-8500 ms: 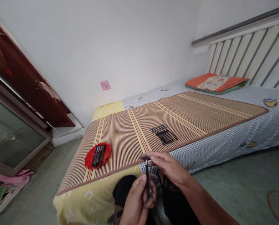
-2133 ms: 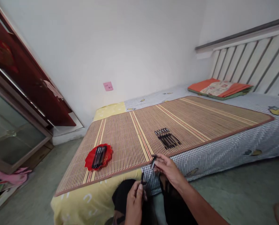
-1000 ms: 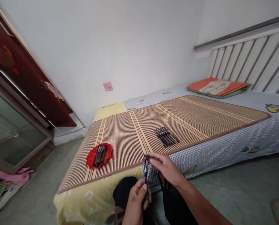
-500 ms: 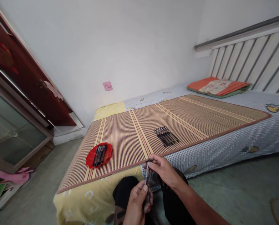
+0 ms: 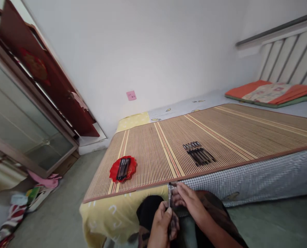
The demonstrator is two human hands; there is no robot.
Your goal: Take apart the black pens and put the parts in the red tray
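My left hand [image 5: 163, 224] is closed round the lower part of a slim dark pen [image 5: 170, 198], which points up and away from me. Just right of the pen's upper end is my right hand [image 5: 188, 199], its fingers stretched out and apart; whether a fingertip touches the pen is hard to see. On the striped mat [image 5: 145, 151], several dark pens [image 5: 199, 153] lie side by side in a slanted row. Farther left, a red scalloped dish [image 5: 112, 169] holds several more pens [image 5: 123, 168].
The mat covers a bed with a yellow and checked sheet [image 5: 104, 217]. A folded orange quilt [image 5: 269, 93] lies at the far right by the white headboard [image 5: 293, 57]. A glass-panelled cabinet [image 5: 32, 127] and a red door [image 5: 52, 79] stand at left, with cloths on the floor.
The view has turned left, so things sit farther right. My right fingers, earlier pinched at the pen's upper end, are now spread beside it. The left hand still grips the pen.
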